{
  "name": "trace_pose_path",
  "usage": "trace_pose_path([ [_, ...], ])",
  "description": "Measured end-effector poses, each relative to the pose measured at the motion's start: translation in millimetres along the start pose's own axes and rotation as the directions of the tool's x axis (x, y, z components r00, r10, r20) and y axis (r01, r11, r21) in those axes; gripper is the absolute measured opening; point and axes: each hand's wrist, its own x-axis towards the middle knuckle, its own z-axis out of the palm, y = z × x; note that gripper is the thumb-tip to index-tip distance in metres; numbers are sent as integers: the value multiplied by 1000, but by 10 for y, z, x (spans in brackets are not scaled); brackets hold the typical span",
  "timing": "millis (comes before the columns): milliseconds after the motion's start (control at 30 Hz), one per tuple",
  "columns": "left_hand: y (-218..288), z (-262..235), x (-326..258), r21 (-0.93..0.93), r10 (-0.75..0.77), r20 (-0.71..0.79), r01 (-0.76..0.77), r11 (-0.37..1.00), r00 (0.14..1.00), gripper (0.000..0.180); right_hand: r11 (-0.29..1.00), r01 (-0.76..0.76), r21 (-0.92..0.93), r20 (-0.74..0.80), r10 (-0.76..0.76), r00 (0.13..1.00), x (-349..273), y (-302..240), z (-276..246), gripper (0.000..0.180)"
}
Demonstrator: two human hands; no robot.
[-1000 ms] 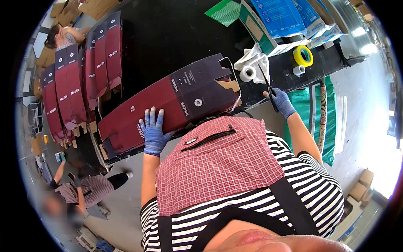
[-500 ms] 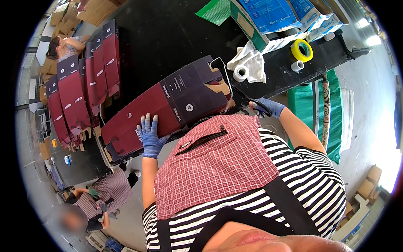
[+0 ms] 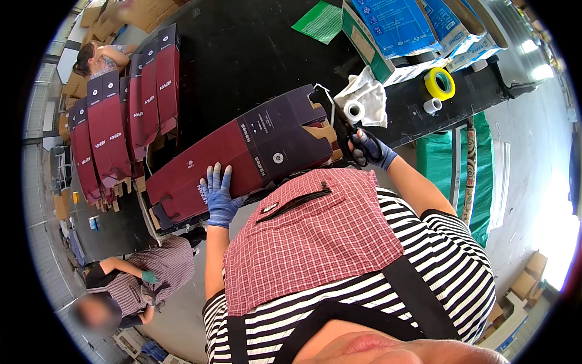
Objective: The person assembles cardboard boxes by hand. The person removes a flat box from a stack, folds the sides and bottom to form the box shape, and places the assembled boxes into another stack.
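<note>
Head view: a maroon and dark box (image 3: 218, 155) lies on its side along the near edge of the black tabletop (image 3: 242, 54), in front of the person. The left hand (image 3: 220, 197), in a blue glove, rests flat on it with fingers spread, its grip wide and holding nothing. The right hand (image 3: 376, 151), also gloved, has its grip closed around the handles of black scissors (image 3: 357, 160), just beyond the box's right end, where brown flaps show. A white strip (image 3: 325, 92) stands out at that end; whether the blades touch it, I cannot tell.

Just right of the scissors, a white roll (image 3: 353, 111) sits against a white cloth (image 3: 374, 102). Yellow tape (image 3: 445, 84) and a smaller roll (image 3: 432, 105) lie farther right, near blue cartons (image 3: 394, 27). More maroon boxes (image 3: 109, 136) stand in a row at left. A co-worker (image 3: 173, 264) is at lower left.
</note>
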Motion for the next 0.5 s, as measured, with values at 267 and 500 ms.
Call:
trace_pose_path([
  [267,-16,22,-36,-23,2,-56,-3,1000,998,114,929,120,-351,-322,-240,916,-257,-419,-197,49],
  [500,8,-30,-27,-63,-33,-31,31,998,999,103,951,300,-71,-503,-294,813,-527,-353,-615,50],
])
